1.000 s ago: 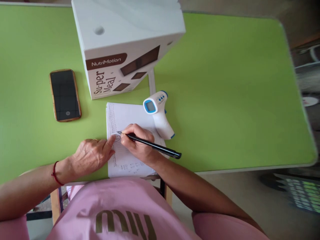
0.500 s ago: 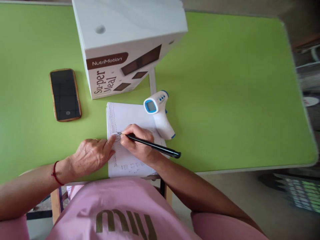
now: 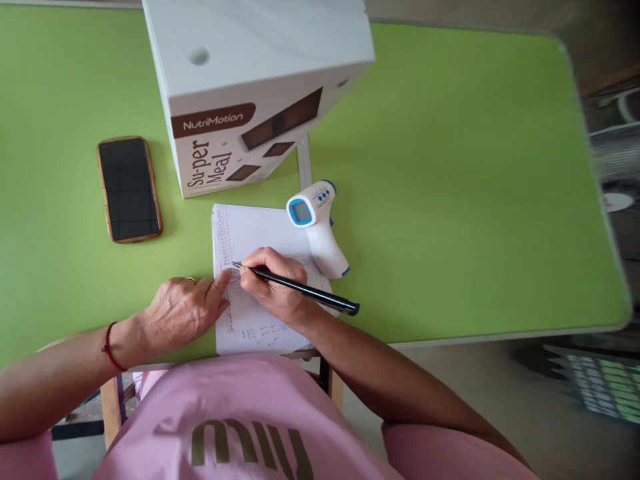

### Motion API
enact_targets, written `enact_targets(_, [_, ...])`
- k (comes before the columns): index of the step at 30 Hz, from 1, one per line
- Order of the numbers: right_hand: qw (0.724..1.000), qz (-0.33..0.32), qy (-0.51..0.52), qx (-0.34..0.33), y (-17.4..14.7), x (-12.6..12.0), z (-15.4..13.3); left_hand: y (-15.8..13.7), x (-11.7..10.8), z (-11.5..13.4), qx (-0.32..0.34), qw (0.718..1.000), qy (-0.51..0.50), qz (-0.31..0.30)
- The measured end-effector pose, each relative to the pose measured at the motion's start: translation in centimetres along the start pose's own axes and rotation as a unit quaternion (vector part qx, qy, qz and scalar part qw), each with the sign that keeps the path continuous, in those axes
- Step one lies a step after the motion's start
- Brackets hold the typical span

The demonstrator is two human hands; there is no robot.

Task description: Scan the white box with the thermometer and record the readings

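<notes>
In my right hand (image 3: 274, 285) is a black pen (image 3: 320, 294), the fingers closed round its front end. Its tip meets the sheet of white paper (image 3: 265, 230) close to the left edge, beside handwritten marks. My left hand (image 3: 186, 310) lies on the table with nothing in it. Its index finger stretches onto the paper, just left of the pen tip, and its other fingers are partly bent. A white and blue infrared thermometer (image 3: 326, 247) rests across the paper's right side.
Beyond the paper a tall white box (image 3: 210, 157) with brown print stands on the green table (image 3: 465, 187). A phone (image 3: 129, 190) in a brown-edged case lies at the left. The table's near edge runs close to my body.
The small icon on the phone's screen has gone out. My hands and the pen are almost where they were, with the pen tip shifted very slightly.
</notes>
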State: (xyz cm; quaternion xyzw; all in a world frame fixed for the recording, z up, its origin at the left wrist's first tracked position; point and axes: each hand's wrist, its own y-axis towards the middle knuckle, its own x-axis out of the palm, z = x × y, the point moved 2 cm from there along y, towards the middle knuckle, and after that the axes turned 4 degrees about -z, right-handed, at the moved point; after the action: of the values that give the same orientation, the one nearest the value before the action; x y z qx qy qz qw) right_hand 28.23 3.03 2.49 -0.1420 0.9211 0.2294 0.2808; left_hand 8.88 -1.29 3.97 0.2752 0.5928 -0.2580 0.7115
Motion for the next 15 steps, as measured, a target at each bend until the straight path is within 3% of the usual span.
enact_targets(5, [1.000,-0.011,-0.022,0.009,-0.02,-0.05,0.10,-0.01,0.01,-0.05,-0.006,1.000,-0.012,-0.019])
enact_targets(15, [1.000,-0.008,-0.020,0.012,0.00,-0.07,0.07,-0.03,-0.11,-0.02,0.000,1.000,-0.021,0.006])
